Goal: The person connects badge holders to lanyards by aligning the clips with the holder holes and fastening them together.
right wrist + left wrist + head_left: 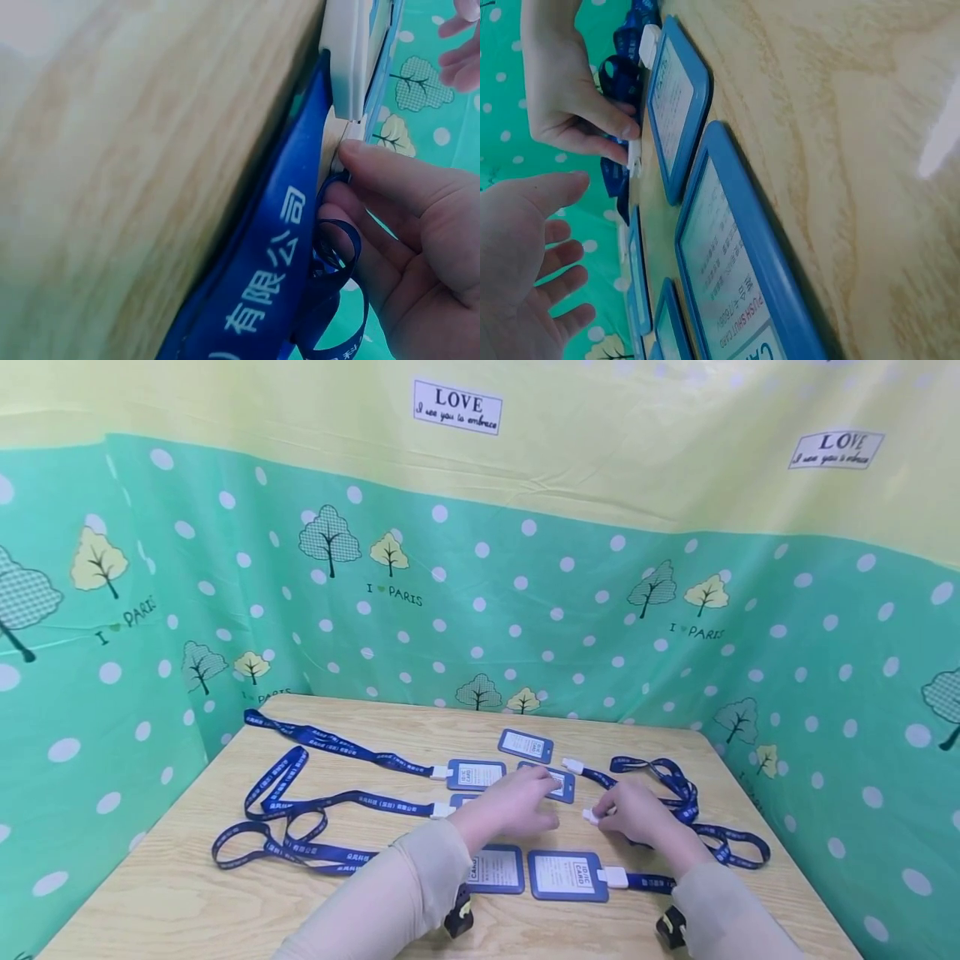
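One stiff-looking clip (590, 817), likely the surest hold, is pinched by the right hand (641, 811); light, floppy strap (731, 833) behind those fingers. Left hand (517, 802): fingers parted, holding nothing.

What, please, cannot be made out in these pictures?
Head view: most of the middle-left badge, hidden by the left hand.
Head view: the left end of the front-left badge, hidden by the left sleeve.
Head view: print on the farthest badge, too small.
Left wrist view: that end, cut off by the bottom edge.
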The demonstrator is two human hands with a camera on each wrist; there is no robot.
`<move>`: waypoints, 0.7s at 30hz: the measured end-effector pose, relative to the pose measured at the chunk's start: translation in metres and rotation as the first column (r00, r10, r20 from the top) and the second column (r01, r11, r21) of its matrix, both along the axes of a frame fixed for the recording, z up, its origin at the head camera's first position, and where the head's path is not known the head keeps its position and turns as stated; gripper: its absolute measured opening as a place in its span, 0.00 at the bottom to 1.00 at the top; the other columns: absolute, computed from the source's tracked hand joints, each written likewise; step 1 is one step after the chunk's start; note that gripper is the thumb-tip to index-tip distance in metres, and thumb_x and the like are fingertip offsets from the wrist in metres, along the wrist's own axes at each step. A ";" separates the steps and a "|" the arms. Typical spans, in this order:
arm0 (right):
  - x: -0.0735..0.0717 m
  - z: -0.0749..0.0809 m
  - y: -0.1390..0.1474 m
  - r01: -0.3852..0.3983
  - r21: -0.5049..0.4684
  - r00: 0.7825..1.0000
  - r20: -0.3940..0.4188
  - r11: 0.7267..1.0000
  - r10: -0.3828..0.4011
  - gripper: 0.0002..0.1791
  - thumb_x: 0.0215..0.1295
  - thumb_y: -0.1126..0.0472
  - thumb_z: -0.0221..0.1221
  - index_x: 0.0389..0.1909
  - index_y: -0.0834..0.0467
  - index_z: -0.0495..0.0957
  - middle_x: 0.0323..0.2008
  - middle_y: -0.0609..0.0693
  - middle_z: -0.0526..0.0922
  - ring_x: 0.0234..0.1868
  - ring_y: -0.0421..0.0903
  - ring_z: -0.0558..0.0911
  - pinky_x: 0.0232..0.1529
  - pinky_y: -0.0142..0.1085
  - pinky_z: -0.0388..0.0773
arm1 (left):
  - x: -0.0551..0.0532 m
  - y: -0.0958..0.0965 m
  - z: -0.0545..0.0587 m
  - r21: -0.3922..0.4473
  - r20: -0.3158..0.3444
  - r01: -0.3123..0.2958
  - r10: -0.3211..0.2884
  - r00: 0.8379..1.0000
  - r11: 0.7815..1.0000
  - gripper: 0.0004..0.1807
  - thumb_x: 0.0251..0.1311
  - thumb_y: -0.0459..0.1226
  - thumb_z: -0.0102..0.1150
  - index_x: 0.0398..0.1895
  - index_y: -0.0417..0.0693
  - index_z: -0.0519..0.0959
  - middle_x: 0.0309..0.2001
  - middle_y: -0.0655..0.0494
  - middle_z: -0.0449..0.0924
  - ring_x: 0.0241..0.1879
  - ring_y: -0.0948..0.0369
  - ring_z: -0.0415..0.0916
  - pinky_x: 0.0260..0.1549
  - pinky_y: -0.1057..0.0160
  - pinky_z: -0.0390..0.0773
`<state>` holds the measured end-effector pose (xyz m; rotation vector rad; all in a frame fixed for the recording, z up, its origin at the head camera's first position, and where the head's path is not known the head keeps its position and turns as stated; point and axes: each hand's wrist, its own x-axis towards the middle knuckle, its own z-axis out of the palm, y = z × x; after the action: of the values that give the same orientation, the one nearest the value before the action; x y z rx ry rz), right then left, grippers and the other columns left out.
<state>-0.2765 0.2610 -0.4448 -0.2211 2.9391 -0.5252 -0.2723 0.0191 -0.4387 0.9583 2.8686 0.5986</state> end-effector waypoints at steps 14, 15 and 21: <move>0.014 0.002 0.007 -0.011 0.002 1.000 0.025 1.000 0.011 0.08 0.58 0.63 0.73 0.37 0.48 0.90 0.44 0.47 0.87 0.43 0.45 0.82 0.48 0.50 0.83 | 0.008 0.004 -0.005 -0.071 -0.033 0.077 -0.079 0.996 0.995 0.34 0.63 0.55 0.66 0.71 0.59 0.72 0.72 0.58 0.67 0.71 0.58 0.64 0.68 0.55 0.69; 0.015 0.003 0.007 -0.008 -0.002 1.000 0.027 1.000 0.008 0.08 0.58 0.63 0.73 0.37 0.48 0.90 0.44 0.48 0.87 0.43 0.45 0.82 0.48 0.50 0.83 | 0.009 0.004 -0.006 -0.072 -0.032 0.082 -0.085 0.996 0.994 0.34 0.63 0.55 0.66 0.71 0.60 0.72 0.72 0.58 0.68 0.70 0.59 0.65 0.67 0.56 0.69; 0.020 0.005 0.010 -0.031 0.001 0.999 0.016 1.000 0.031 0.08 0.58 0.64 0.73 0.37 0.49 0.90 0.44 0.48 0.87 0.44 0.45 0.82 0.48 0.50 0.83 | 0.015 0.004 -0.006 -0.073 -0.022 0.110 -0.112 0.994 0.991 0.34 0.63 0.55 0.66 0.72 0.61 0.72 0.72 0.59 0.67 0.71 0.59 0.64 0.68 0.56 0.69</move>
<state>-0.2568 0.2710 -0.4394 -0.2608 2.9157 -0.5182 -0.2570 0.0228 -0.4445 1.1132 2.8148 0.4745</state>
